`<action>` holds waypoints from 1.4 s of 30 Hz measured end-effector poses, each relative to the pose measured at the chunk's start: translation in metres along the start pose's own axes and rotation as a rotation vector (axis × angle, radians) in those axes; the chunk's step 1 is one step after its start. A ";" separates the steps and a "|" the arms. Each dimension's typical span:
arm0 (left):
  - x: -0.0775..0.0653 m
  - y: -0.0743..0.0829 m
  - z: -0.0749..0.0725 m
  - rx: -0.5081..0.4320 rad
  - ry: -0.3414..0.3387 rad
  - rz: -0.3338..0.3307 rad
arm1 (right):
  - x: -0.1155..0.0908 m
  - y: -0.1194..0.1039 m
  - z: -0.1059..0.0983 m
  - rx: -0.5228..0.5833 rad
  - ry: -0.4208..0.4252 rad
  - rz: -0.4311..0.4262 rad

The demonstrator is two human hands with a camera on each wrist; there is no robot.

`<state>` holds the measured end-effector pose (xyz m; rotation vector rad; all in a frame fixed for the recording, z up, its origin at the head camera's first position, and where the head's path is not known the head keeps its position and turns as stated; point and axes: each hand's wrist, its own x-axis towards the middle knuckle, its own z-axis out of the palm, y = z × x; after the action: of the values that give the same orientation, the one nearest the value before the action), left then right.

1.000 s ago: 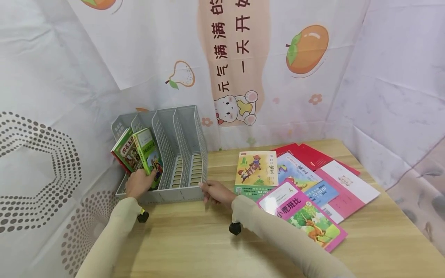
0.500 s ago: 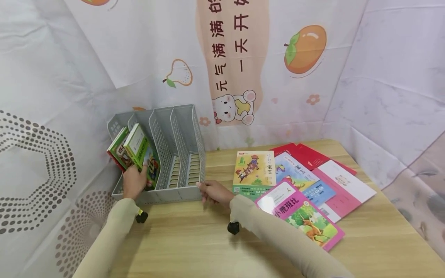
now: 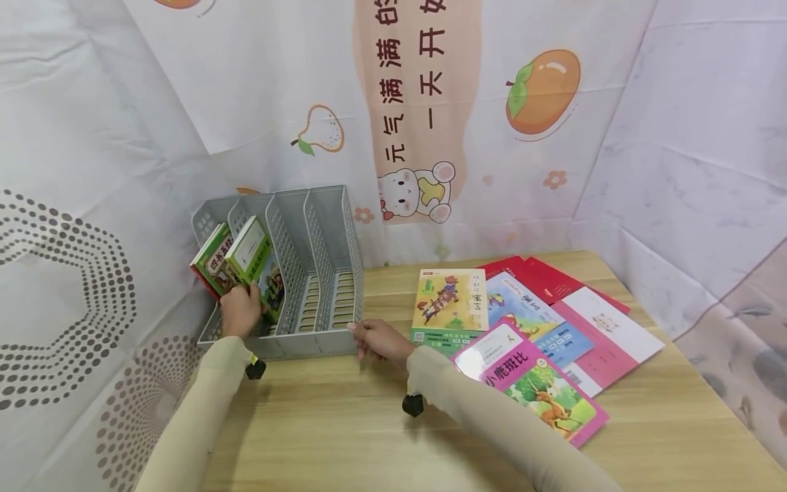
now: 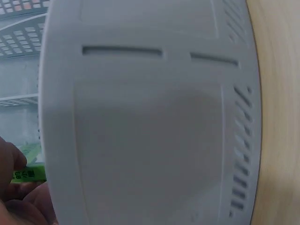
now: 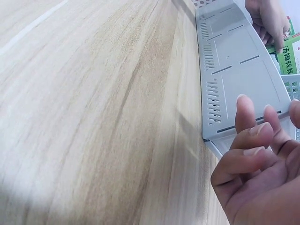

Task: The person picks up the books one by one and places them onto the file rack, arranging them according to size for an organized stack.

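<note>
A grey file rack (image 3: 301,343) with several slots stands at the left of the table. In the head view my left hand (image 3: 238,311) pinches the lower spine edge of a green book (image 3: 270,277), upright in the second slot from the left. The left wrist view shows fingers (image 4: 16,157) at its green spine (image 4: 30,173). Beside it, a red-and-green book (image 3: 215,263) leans in the leftmost slot. My right hand (image 3: 382,342) pinches the rack's front right corner; in the right wrist view its other fingers (image 5: 243,161) are loosely bent.
On the right of the table lie a yellow-and-green book (image 3: 451,301), a blue book (image 3: 541,318), a pink deer book (image 3: 547,389), a pink-and-white book (image 3: 609,335) and red covers (image 3: 553,280), partly overlapping. A printed cloth (image 3: 295,68) hangs behind the rack.
My left hand has shifted slightly left along the rack's front. The green book has turned a little, its spine showing more. My right hand stays at the corner.
</note>
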<state>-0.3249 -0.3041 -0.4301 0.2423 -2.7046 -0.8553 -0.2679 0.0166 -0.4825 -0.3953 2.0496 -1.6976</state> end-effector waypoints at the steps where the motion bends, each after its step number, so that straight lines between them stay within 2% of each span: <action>1: 0.000 0.000 -0.001 0.002 -0.013 -0.010 | 0.000 0.000 0.000 0.000 -0.002 0.000; 4: -0.001 -0.003 -0.004 -0.040 -0.089 -0.046 | 0.000 -0.001 -0.002 -0.015 -0.004 0.008; 7: -0.003 -0.006 -0.007 -0.153 -0.174 -0.091 | 0.001 -0.005 -0.006 -0.057 -0.011 0.014; 10: -0.009 -0.005 -0.008 -0.206 -0.193 -0.085 | 0.001 -0.008 -0.012 -0.134 -0.003 0.004; 16: -0.026 0.012 -0.001 -0.100 -0.100 0.050 | 0.001 -0.010 -0.020 -0.217 0.033 -0.016; 20: -0.033 0.019 0.010 -0.108 -0.069 0.148 | 0.000 -0.008 -0.021 -0.298 0.079 -0.067; 24: -0.037 0.028 0.021 -0.119 -0.059 0.273 | -0.002 -0.011 -0.025 -0.438 0.147 -0.143; 27: -0.042 0.038 0.027 -0.109 -0.083 0.339 | -0.002 -0.013 -0.032 -0.514 0.189 -0.187; 30: -0.047 0.047 0.032 -0.095 -0.117 0.364 | -0.001 -0.013 -0.039 -0.541 0.222 -0.219; 33: -0.052 0.052 0.037 -0.094 -0.147 0.357 | -0.002 -0.014 -0.043 -0.547 0.231 -0.247; 37: -0.056 0.056 0.043 -0.090 -0.164 0.353 | -0.007 -0.018 -0.048 -0.557 0.227 -0.253; 42: -0.059 0.060 0.051 -0.066 -0.180 0.398 | -0.015 -0.018 -0.054 -0.582 0.227 -0.245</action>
<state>-0.2904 -0.2139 -0.4477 -0.3936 -2.7362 -0.8737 -0.2838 0.0660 -0.4550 -0.6844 2.7541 -1.2819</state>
